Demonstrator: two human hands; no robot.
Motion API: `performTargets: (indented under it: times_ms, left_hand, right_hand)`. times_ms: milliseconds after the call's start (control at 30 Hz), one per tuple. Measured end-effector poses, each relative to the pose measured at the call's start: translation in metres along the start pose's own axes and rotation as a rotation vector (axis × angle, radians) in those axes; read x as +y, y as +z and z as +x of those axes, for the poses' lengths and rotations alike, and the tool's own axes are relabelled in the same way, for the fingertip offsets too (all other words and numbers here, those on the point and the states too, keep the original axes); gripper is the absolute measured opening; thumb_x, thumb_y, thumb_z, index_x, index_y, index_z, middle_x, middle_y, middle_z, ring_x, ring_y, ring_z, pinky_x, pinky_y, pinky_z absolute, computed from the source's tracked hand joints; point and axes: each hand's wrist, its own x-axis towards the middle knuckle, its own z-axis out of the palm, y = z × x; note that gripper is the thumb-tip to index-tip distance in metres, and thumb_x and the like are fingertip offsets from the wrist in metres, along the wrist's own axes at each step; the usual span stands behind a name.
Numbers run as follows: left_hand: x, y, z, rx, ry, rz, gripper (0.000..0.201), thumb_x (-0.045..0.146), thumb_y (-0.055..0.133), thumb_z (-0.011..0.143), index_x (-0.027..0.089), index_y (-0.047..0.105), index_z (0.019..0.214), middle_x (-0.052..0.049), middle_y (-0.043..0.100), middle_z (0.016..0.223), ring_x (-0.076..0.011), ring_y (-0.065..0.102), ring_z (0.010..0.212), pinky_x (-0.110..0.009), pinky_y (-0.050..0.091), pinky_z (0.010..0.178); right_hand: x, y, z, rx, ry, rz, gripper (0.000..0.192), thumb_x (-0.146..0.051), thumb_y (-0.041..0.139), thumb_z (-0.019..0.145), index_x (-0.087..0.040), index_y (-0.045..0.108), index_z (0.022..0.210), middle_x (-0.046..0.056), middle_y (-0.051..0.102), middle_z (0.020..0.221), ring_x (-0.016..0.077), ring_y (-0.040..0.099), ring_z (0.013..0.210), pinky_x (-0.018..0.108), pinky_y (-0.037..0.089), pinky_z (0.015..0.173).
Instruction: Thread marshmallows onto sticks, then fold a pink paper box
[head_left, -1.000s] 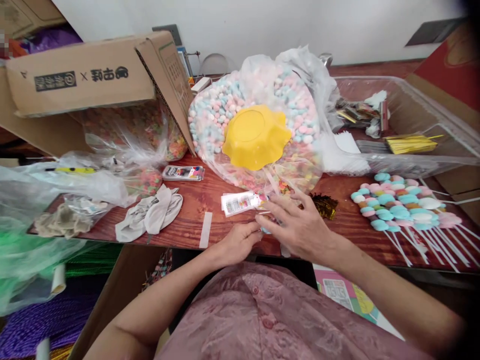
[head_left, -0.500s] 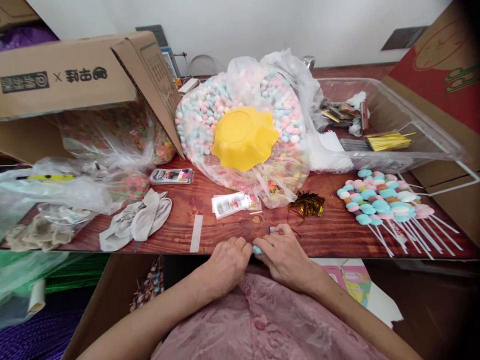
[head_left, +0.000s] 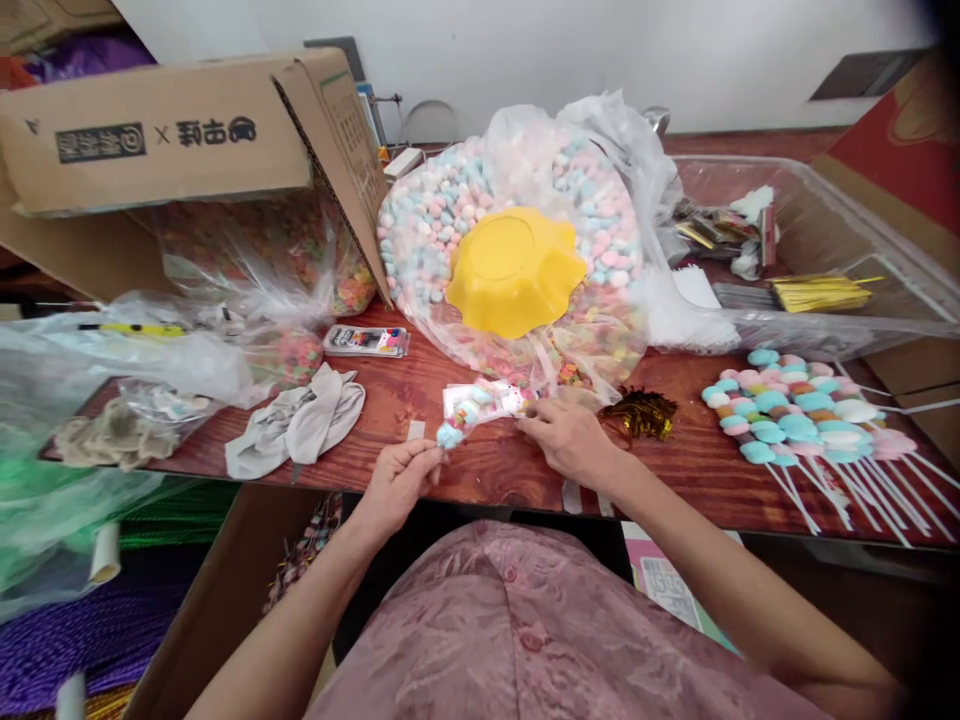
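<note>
My left hand (head_left: 397, 477) pinches the lower end of a stick threaded with pastel marshmallows (head_left: 466, 415), held slanted above the red wooden table (head_left: 525, 470). My right hand (head_left: 568, 437) grips the stick's upper end near the foot of a big clear bag of pink, blue and white marshmallows (head_left: 450, 215). A yellow scalloped bowl (head_left: 516, 270) lies upside down on that bag. A small white printed packet (head_left: 457, 398) lies on the table just behind the skewer.
Several finished marshmallow skewers (head_left: 795, 410) lie at the right. Gold foil (head_left: 640, 412) sits beside my right hand. A clear bin (head_left: 825, 250) holds gold ties. An open cardboard box (head_left: 172, 140), bags of coloured candy (head_left: 285, 260), a grey cloth (head_left: 296, 425) and a marker pack (head_left: 366, 342) fill the left.
Both hands rose from the table's front edge, where they were pressed together on a blue marshmallow, and spread apart; the skewer with marshmallows is now stretched between them.
</note>
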Motion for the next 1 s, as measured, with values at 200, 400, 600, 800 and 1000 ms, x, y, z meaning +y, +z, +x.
performTargets:
  times_ms: [200,400,600,800,1000]
  left_hand:
    - [0.001,0.021,-0.001,-0.010,-0.172,-0.495,0.036,0.045,0.080,0.067,0.012,0.069,0.077,-0.002,0.060,0.069,-0.0076,0.048,0.054,-0.020,0.036,0.048]
    - [0.005,0.054,0.012,-0.105,0.011,-0.446,0.034,0.044,0.075,0.074,0.012,0.068,0.066,-0.005,0.060,0.087,-0.0083,0.051,0.063,-0.022,0.041,0.056]
    - [0.007,0.077,0.022,-0.114,0.192,-0.320,0.030,0.036,0.065,0.084,0.012,0.068,0.067,0.000,0.054,0.076,-0.0055,0.051,0.053,-0.022,0.039,0.055]
    - [0.005,0.078,0.025,-0.167,0.018,-0.480,0.030,0.038,0.073,0.075,0.011,0.066,0.063,-0.001,0.060,0.070,-0.0059,0.052,0.045,-0.023,0.035,0.049]
    - [0.008,0.078,0.024,-0.173,-0.064,-0.568,0.033,0.041,0.079,0.067,0.010,0.065,0.065,-0.002,0.063,0.063,-0.0075,0.053,0.045,-0.023,0.037,0.049]
  right_hand:
    - [-0.005,0.010,0.021,-0.111,-0.071,-0.060,0.022,-0.003,0.046,0.084,-0.013,0.065,0.089,0.012,0.061,0.102,0.0174,0.053,0.080,0.028,0.031,0.060]
    - [-0.026,0.003,0.000,0.063,-0.013,0.131,0.020,-0.004,0.037,0.087,-0.015,0.055,0.088,0.008,0.060,0.086,0.0160,0.053,0.071,0.028,0.033,0.059]
    - [-0.054,0.000,-0.017,0.358,0.253,0.787,0.013,-0.018,0.045,0.094,-0.019,0.052,0.083,0.000,0.058,0.072,0.0116,0.053,0.063,0.023,0.040,0.060]
    - [-0.053,0.003,-0.038,0.243,0.382,1.010,0.013,-0.025,0.053,0.093,-0.019,0.062,0.086,-0.003,0.057,0.064,0.0094,0.051,0.054,0.022,0.041,0.056]
    - [-0.050,-0.002,-0.049,0.289,0.267,0.746,0.016,-0.018,0.051,0.093,-0.018,0.063,0.082,0.000,0.060,0.071,0.0108,0.055,0.064,0.023,0.041,0.062]
